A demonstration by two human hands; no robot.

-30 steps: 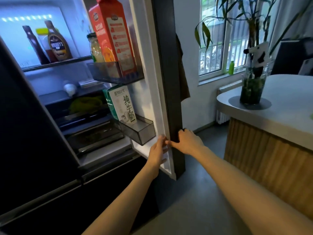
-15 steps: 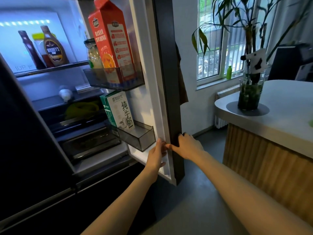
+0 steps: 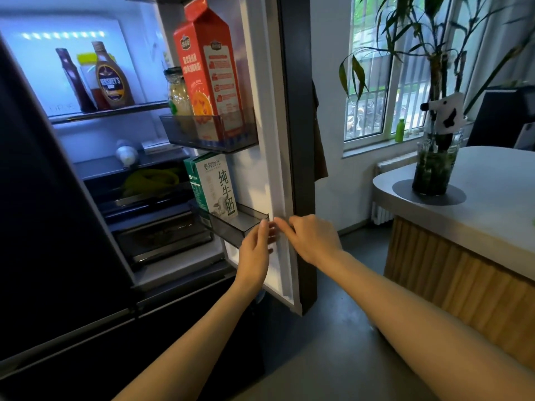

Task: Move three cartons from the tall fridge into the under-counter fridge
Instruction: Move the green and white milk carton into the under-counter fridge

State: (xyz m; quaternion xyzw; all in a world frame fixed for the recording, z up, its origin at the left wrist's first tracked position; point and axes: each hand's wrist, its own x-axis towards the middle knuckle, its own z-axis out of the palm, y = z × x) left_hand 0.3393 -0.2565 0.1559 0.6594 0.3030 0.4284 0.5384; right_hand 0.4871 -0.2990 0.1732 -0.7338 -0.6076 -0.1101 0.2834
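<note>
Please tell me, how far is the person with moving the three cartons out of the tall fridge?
Done: the fridge door stands open. In hand: the left hand and right hand are at the door's edge, holding no carton. Left: the red carton and the green-and-white milk carton stand in the door bins; a third carton and the under-counter fridge are not visible.

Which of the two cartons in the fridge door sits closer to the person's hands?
The green-and-white milk carton in the lower door bin; the red carton stands in the bin above.
</note>
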